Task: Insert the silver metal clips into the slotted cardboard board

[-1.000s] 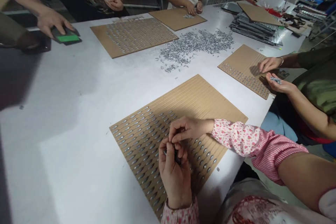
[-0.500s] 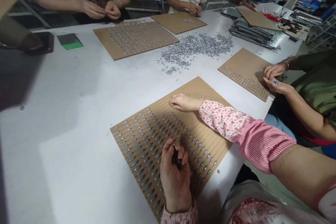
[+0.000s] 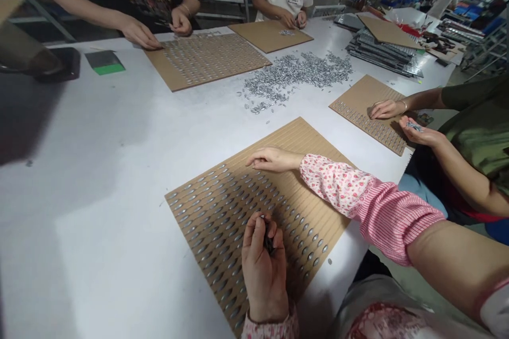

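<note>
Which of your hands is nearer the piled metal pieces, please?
Right: the right hand is apart from the pile, on its near side; the left hand is farther back.

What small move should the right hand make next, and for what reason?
If the right hand pinches a piece, which I cannot tell, perhaps it should set that down on the near board: it reaches beside laid metal pieces, where nearby grooves look bare. The left hand holds dark pieces.
</note>
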`<state>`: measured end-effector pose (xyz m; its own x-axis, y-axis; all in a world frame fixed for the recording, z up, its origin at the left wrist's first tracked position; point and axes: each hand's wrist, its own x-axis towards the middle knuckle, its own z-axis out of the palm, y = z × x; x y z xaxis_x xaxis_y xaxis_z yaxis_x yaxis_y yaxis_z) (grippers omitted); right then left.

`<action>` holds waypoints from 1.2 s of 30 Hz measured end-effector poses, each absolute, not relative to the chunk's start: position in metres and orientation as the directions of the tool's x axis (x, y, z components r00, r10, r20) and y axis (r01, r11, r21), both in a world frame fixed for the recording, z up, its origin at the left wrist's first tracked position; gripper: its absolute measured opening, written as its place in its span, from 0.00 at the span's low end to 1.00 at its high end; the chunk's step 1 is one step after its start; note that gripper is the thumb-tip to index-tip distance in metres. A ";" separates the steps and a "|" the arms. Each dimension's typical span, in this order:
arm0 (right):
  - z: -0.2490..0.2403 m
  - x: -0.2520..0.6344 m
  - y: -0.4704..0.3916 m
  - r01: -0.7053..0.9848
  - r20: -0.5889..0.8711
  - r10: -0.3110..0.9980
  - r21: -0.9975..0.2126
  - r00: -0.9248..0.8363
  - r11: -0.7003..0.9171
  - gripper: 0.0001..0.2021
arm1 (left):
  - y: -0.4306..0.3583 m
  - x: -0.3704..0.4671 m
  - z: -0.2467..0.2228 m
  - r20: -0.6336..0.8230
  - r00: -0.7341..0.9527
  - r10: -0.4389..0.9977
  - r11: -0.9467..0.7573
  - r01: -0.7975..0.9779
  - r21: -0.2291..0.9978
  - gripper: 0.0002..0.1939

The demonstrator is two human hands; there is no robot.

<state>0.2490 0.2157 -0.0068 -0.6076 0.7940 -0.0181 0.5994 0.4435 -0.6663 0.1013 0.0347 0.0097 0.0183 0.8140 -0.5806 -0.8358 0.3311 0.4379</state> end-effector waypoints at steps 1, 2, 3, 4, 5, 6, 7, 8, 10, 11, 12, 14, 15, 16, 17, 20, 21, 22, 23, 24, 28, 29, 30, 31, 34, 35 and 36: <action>-0.006 0.246 0.215 0.622 -0.036 0.816 -0.667 -0.576 0.410 0.11 | 0.035 0.101 0.009 -0.578 0.024 0.816 0.336 -0.833 0.439 0.11; -0.006 0.244 0.215 0.641 -0.048 0.835 -0.665 -0.549 0.383 0.09 | 0.035 0.101 0.009 -0.574 0.030 0.818 0.339 -0.831 0.441 0.11; -0.006 0.243 0.215 0.656 -0.056 0.847 -0.660 -0.529 0.366 0.08 | 0.035 0.101 0.010 -0.569 0.032 0.822 0.339 -0.830 0.443 0.11; -0.007 0.242 0.215 0.667 -0.061 0.851 -0.651 -0.522 0.362 0.07 | 0.035 0.101 0.010 -0.567 0.035 0.823 0.340 -0.829 0.443 0.12; -0.007 0.241 0.215 0.673 -0.064 0.850 -0.642 -0.523 0.366 0.07 | 0.035 0.101 0.011 -0.567 0.035 0.823 0.342 -0.828 0.444 0.12; -0.008 0.241 0.214 0.678 -0.066 0.848 -0.635 -0.526 0.370 0.06 | 0.035 0.101 0.011 -0.571 0.033 0.820 0.343 -0.828 0.444 0.12; -0.008 0.241 0.215 0.684 -0.069 0.848 -0.627 -0.526 0.373 0.06 | 0.035 0.101 0.012 -0.577 0.030 0.816 0.344 -0.827 0.444 0.12; -0.009 0.240 0.215 0.692 -0.071 0.848 -0.616 -0.525 0.377 0.06 | 0.035 0.102 0.012 -0.583 0.025 0.812 0.344 -0.828 0.443 0.12; -0.012 0.238 0.215 0.709 -0.058 0.851 -0.584 -0.522 0.395 0.05 | 0.036 0.102 0.011 -0.596 0.012 0.803 0.339 -0.832 0.440 0.13; -0.013 0.237 0.215 0.717 -0.043 0.854 -0.566 -0.519 0.407 0.05 | 0.036 0.101 0.011 -0.603 0.003 0.798 0.334 -0.835 0.437 0.13; -0.015 0.236 0.215 0.724 -0.025 0.857 -0.547 -0.515 0.420 0.04 | 0.036 0.101 0.010 -0.610 -0.004 0.792 0.329 -0.839 0.433 0.13; -0.017 0.235 0.213 0.737 0.012 0.867 -0.521 -0.498 0.430 0.04 | 0.036 0.101 0.009 -0.618 -0.010 0.786 0.320 -0.848 0.421 0.13; -0.018 0.235 0.211 0.739 0.030 0.876 -0.523 -0.482 0.425 0.04 | 0.036 0.100 0.008 -0.618 -0.009 0.786 0.316 -0.854 0.414 0.13; -0.017 0.236 0.208 0.729 0.043 0.883 -0.546 -0.467 0.412 0.04 | 0.036 0.100 0.008 -0.616 -0.004 0.788 0.313 -0.858 0.406 0.12; -0.016 0.237 0.204 0.700 0.046 0.886 -0.594 -0.462 0.396 0.03 | 0.036 0.099 0.008 -0.612 0.002 0.791 0.310 -0.863 0.399 0.12; -0.006 0.241 0.183 0.461 0.003 0.803 -0.818 -0.596 0.345 0.09 | 0.036 0.099 0.009 -0.603 0.025 0.798 0.300 -0.883 0.361 0.10; -0.001 0.242 0.174 0.358 -0.002 0.737 -0.875 -0.676 0.325 0.12 | 0.036 0.100 0.008 -0.596 0.037 0.802 0.297 -0.891 0.345 0.10; 0.004 0.242 0.165 0.270 0.007 0.672 -0.913 -0.740 0.307 0.13 | 0.036 0.100 0.008 -0.585 0.051 0.810 0.294 -0.897 0.329 0.10; 0.008 0.241 0.157 0.205 0.024 0.624 -0.934 -0.781 0.293 0.13 | 0.036 0.101 0.008 -0.572 0.064 0.818 0.292 -0.903 0.316 0.10; 0.011 0.239 0.149 0.161 0.039 0.597 -0.947 -0.801 0.279 0.12 | 0.036 0.102 0.008 -0.558 0.077 0.826 0.293 -0.905 0.308 0.10; 0.014 0.230 0.140 0.043 0.015 0.635 -0.996 -0.772 0.075 0.13 | 0.037 0.103 0.011 -0.541 0.095 0.836 0.287 -0.916 0.281 0.07; 0.012 0.228 0.145 0.014 -0.003 0.668 -1.000 -0.744 0.012 0.14 | 0.038 0.102 0.013 -0.557 0.096 0.825 0.289 -0.919 0.269 0.06; 0.010 0.228 0.151 0.001 -0.024 0.711 -0.999 -0.703 -0.032 0.14 | 0.038 0.101 0.015 -0.579 0.095 0.810 0.292 -0.921 0.257 0.06; 0.008 0.228 0.160 0.019 -0.045 0.760 -0.999 -0.648 -0.043 0.13 | 0.039 0.100 0.017 -0.601 0.095 0.794 0.296 -0.923 0.245 0.08; 0.002 0.228 0.190 0.273 -0.071 0.872 -0.959 -0.484 0.073 0.09 | 0.040 0.098 0.019 -0.643 0.101 0.759 0.304 -0.928 0.214 0.11; 0.001 0.228 0.198 0.379 -0.067 0.890 -0.917 -0.451 0.123 0.07 | 0.040 0.098 0.019 -0.646 0.111 0.755 0.307 -0.931 0.199 0.11; 0.000 0.227 0.205 0.471 -0.065 0.900 -0.867 -0.431 0.163 0.06 | 0.040 0.098 0.018 -0.647 0.126 0.752 0.313 -0.932 0.182 0.12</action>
